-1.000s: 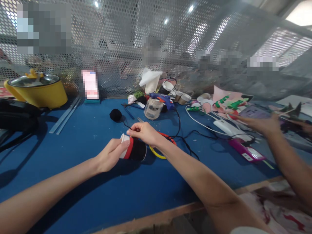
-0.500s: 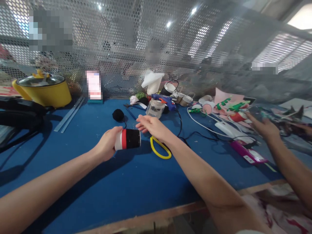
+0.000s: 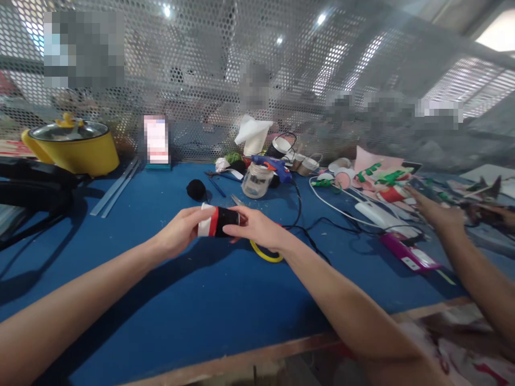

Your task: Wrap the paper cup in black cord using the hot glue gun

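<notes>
A paper cup [image 3: 227, 221], wrapped in black and red yarn with a white band left bare, lies sideways in the air above the blue table. My left hand [image 3: 179, 230] is closed around its white end. At the black end, my right hand [image 3: 259, 228] grips the cup, thumb in front and fingers partly hidden behind. A ball of black yarn [image 3: 196, 189] rests just beyond the cup. Under my right hand shows a yellow loop [image 3: 267, 256], partly covered.
Behind my hands stand a clear jar [image 3: 256, 182] and a blue glue gun [image 3: 277, 167] with its cord. A yellow pot [image 3: 80, 153] and a phone [image 3: 156, 140] are at left. On the right, a co-worker's hand [image 3: 442, 214] holds a red-and-white cup [image 3: 392, 194] near a purple box [image 3: 408, 253].
My right hand has come down onto the cup's black end and closed on it. The cup, in my left hand, has shifted slightly right and up.
</notes>
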`<state>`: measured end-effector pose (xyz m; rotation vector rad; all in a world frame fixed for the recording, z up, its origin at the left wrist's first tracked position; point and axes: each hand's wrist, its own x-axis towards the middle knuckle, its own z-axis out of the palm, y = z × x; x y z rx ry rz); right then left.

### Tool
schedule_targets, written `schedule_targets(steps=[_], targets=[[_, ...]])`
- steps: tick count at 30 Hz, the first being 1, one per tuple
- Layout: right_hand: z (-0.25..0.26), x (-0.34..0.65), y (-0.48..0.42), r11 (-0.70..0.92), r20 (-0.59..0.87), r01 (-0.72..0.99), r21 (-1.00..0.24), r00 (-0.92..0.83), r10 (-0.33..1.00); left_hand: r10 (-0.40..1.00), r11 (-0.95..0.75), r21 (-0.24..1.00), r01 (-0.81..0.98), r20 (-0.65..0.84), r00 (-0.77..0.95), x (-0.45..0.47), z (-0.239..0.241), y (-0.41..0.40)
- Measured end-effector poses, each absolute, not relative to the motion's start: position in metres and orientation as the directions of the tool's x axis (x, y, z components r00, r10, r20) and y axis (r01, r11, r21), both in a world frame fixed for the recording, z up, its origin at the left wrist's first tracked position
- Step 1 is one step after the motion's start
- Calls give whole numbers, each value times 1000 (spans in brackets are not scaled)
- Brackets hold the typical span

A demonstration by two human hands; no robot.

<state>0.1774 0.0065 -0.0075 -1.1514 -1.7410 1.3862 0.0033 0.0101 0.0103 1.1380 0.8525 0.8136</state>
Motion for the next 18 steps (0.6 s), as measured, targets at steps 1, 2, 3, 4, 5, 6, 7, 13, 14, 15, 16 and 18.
schedule_targets(steps=[1, 2, 3, 4, 5, 6, 7, 13, 14, 15, 16, 18], targets=[[-7, 179, 7, 25, -63, 203, -979, -417, 907, 868, 129, 991, -47, -90, 489, 1, 10, 11], [-6, 180, 7, 1, -69, 169, -986, -409, 910, 856, 43, 999, 23, -48, 514, 0, 10, 11], [-5, 180, 7, -9, -68, 146, -989, -405, 912, 853, -26, 995, 94, -27, 521, -1, 10, 11], [-5, 180, 6, -16, -68, 133, -991, -403, 913, 854, -73, 985, 159, -21, 520, -2, 10, 11], [-4, 180, 5, -21, -71, 126, -992, -405, 912, 857, -105, 972, 211, -19, 516, -2, 10, 10], [-4, 179, 4, -27, -74, 121, -992, -406, 911, 859, -130, 960, 249, -16, 511, -2, 10, 10], [-5, 179, 4, -31, -77, 117, -993, -408, 910, 859, -150, 951, 270, -9, 511, -2, 9, 10], [-12, 178, 4, 84, -12, 229, -970, -388, 922, 836, -97, 976, 197, -28, 548, -2, 7, 10], [-13, 177, 3, 137, 23, 274, -952, -380, 925, 833, -50, 987, 154, -44, 552, -3, 7, 11], [-12, 177, 2, 197, 66, 323, -926, -376, 924, 832, 14, 995, 100, -67, 551, -3, 8, 11], [-12, 176, 1, 264, 116, 374, -889, -374, 920, 834, 90, 995, 37, -95, 543, -3, 8, 12], [-9, 174, -2, 400, 229, 470, -787, -380, 896, 844, 251, 964, -92, -172, 508, -2, 9, 14]])
